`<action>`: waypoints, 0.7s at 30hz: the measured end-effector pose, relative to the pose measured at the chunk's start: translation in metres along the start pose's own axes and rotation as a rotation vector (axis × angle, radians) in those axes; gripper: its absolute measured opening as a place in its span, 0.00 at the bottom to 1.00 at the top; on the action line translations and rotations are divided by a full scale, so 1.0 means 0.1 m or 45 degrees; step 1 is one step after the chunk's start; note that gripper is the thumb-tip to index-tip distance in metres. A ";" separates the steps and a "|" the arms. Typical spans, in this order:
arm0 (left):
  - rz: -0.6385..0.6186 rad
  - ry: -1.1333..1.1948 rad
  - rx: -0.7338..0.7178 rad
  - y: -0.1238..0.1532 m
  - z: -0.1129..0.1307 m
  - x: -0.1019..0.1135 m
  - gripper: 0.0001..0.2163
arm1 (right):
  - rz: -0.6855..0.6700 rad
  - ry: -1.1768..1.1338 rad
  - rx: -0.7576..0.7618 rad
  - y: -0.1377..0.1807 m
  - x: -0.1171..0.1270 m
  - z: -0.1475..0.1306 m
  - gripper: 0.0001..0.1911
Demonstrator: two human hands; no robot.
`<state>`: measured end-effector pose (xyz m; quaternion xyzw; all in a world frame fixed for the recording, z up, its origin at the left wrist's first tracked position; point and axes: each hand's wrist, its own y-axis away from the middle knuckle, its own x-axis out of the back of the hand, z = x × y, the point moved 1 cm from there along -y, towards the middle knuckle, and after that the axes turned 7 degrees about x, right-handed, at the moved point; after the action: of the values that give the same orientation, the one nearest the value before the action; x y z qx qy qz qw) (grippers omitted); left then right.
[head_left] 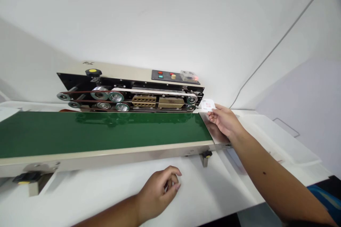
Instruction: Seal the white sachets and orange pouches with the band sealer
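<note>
My right hand (223, 120) pinches the white packet (207, 104) by its edge just beside the band sealer's (119, 71) right-end pulleys (191, 100), where tilting it or straying too close could snag; left hand (159, 192) half-curled, empty, over the tabletop (112, 184), room to move above the green conveyor belt (106, 129) behind its near rail (133, 153).

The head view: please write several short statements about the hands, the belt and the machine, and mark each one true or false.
1. The right hand holds a white packet. True.
2. The left hand grips the edge of the belt. False: it is loosely curled in front of the belt, and nothing shows in it.
3. The belt is red. False: it is green.
4. A red light glows on the machine. True.
5. The packet lies on the belt. False: the right hand holds it near the machine's right end.
</note>
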<state>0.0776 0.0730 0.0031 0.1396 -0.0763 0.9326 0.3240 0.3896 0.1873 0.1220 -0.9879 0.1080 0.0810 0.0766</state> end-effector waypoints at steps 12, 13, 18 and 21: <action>0.011 -0.094 -0.005 0.00 0.00 0.00 0.05 | -0.048 -0.050 -0.032 0.10 -0.03 0.01 0.14; 0.009 -0.102 -0.008 0.00 0.00 0.00 0.05 | -0.060 -0.057 -0.044 0.11 -0.06 0.01 0.14; 0.008 -0.119 -0.014 0.00 -0.02 0.00 0.05 | -0.070 -0.090 -0.073 0.11 -0.20 -0.01 0.14; 0.016 -0.123 -0.017 0.00 -0.02 -0.01 0.06 | -0.027 -0.066 -0.031 0.10 -0.20 -0.02 0.14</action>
<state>0.0780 0.0732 0.0015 0.1817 -0.0990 0.9263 0.3150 0.3686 0.1816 0.1261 -0.9874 0.0946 0.1072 0.0681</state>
